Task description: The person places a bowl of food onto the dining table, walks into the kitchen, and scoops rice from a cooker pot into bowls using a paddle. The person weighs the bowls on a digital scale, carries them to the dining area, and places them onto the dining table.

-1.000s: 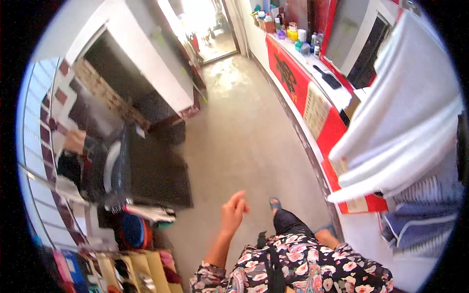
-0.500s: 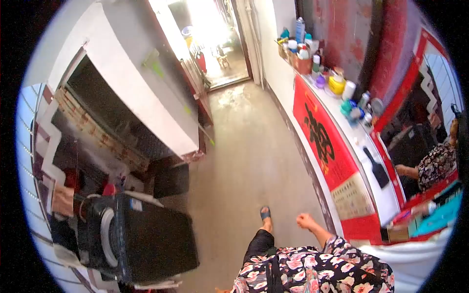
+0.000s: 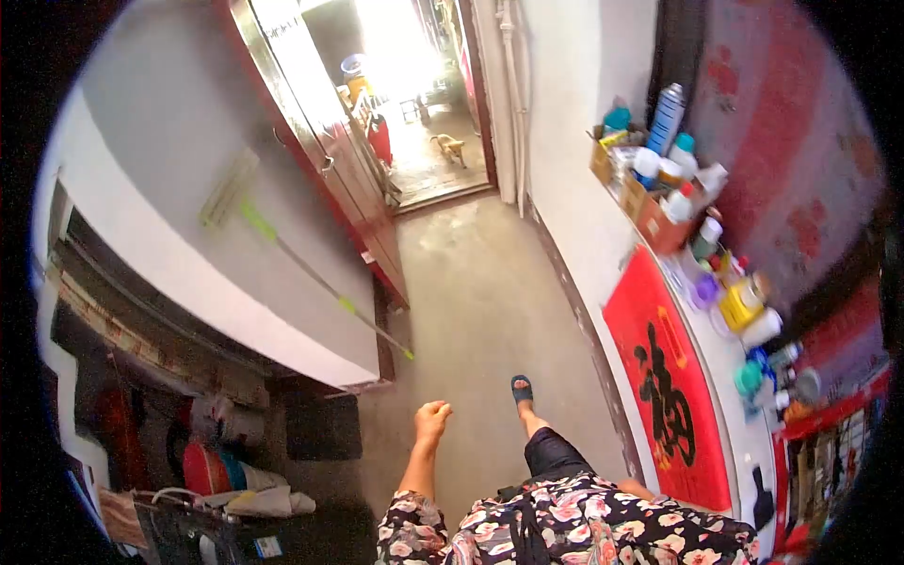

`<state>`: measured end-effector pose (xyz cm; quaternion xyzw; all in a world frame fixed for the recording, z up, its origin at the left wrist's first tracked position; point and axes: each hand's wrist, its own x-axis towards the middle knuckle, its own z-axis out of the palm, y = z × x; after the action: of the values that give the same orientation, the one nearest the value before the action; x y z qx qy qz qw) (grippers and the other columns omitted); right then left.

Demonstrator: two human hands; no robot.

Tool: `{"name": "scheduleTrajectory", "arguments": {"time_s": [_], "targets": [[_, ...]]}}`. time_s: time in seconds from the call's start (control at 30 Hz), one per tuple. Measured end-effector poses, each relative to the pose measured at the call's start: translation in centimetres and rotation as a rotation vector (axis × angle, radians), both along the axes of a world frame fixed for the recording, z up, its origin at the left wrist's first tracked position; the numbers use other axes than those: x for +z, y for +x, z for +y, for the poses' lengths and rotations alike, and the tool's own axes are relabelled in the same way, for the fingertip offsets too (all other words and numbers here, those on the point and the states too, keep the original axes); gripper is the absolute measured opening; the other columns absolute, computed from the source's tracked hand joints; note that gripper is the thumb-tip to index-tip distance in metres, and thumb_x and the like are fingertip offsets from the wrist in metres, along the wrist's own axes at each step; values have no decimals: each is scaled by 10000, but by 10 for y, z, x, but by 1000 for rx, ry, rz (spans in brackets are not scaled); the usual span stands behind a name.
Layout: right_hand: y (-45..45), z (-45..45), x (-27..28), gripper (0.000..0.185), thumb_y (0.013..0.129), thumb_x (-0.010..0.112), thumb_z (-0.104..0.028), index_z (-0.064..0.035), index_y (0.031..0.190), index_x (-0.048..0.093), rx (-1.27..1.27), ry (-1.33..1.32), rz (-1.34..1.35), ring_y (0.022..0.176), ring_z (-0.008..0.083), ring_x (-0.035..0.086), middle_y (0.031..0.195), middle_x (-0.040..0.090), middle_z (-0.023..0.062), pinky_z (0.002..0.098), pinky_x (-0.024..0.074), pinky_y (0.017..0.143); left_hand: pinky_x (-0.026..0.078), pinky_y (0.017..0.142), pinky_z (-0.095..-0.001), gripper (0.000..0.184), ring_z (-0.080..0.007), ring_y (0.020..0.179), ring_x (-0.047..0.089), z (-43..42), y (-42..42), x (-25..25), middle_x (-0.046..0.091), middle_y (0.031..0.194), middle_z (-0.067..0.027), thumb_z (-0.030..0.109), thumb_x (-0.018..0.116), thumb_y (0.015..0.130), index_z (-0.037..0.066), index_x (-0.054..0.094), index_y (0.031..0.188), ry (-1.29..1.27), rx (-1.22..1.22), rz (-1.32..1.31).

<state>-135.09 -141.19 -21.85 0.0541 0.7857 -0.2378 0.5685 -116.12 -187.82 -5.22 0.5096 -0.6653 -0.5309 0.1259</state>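
Note:
My left hand (image 3: 433,421) swings out in front of me above the bare floor, its fingers curled in a loose fist. Nothing shows in it, and it touches nothing. Of my right arm, only a patch of skin (image 3: 637,488) appears beside the patterned shirt (image 3: 584,523); the hand itself is out of sight. One foot in a dark slipper (image 3: 522,388) is forward on the concrete floor (image 3: 471,311).
At right, a ledge holds bottles, a spray can (image 3: 666,119) and a yellow container (image 3: 741,303), above a red paper sign (image 3: 669,386). A long-handled mop (image 3: 301,264) leans at left. Ahead, past the open door (image 3: 325,141), a small animal (image 3: 449,149) stands. A black bin-like object (image 3: 226,537) is lower left.
I have moved forward toward the doorway. My left hand has swung up into view, while my right hand has dropped back out of sight. The small animal beyond the doorway shows more clearly.

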Motion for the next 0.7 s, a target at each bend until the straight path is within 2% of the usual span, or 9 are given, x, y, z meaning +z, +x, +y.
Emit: {"name": "scheduleTrajectory", "arguments": {"time_s": [0.07,0.13,0.2,0.27,0.33,0.4,0.47,0.53,0.7], "targets": [[-43,-64,-19,173,713,471,-180,-40,726,571,134,-22,36,554,218,545,635,568,108,346,422,470,422,560,-245,218,-117,641,521,-47,-53,-16,570,710,-53,153,575,683,-1,575,837,-138,-18,163],[-91,-136,-45,152,709,480,-162,-39,720,569,236,-68,59,533,212,540,639,569,104,340,418,451,429,706,-277,327,-197,804,560,-85,-74,-34,586,857,-115,225,576,671,8,547,914,-115,-192,2],[-135,-211,-72,132,705,489,-143,-38,715,567,201,-105,40,512,206,534,643,571,101,334,414,431,427,716,-295,359,-221,816,556,-119,-72,-60,584,865,-114,238,587,659,16,546,937,-92,-310,-128],[-178,-332,91,101,708,497,-119,-34,693,549,183,-8,173,445,151,497,563,525,71,270,374,357,443,673,-280,351,-196,776,569,-148,-58,-77,583,874,-109,234,580,674,11,541,942,56,-395,-333],[-232,-396,70,103,709,501,-113,-17,719,536,63,-277,151,410,125,482,549,521,76,251,351,324,461,587,-274,312,-178,702,580,-159,-46,-80,582,846,-100,221,564,697,15,548,932,280,-62,-230],[-282,-470,76,120,711,495,-119,-13,759,525,145,-319,204,428,123,486,574,529,69,241,363,339,452,505,-262,247,-163,632,577,-164,-41,-75,579,779,-87,195,537,719,6,562,875,478,353,-89],[-320,-540,80,128,713,493,-121,-11,775,514,131,-414,297,449,115,491,595,531,61,237,368,347,439,479,-284,199,-171,584,558,-172,-37,-79,569,692,-78,189,539,719,-1,571,765,475,425,-86],[-345,-599,90,123,712,497,-123,-13,766,514,80,-423,292,459,114,495,603,531,62,234,373,357,424,459,-311,163,-173,549,536,-174,26,-216,559,640,-81,167,553,695,7,566,673,714,424,-270],[-391,-684,83,147,710,512,-145,-19,783,535,103,-310,229,509,109,519,609,544,66,223,398,417,409,442,-327,144,-178,529,525,-289,-6,-284,551,614,-85,157,539,683,23,567,638,765,429,-132]]}}
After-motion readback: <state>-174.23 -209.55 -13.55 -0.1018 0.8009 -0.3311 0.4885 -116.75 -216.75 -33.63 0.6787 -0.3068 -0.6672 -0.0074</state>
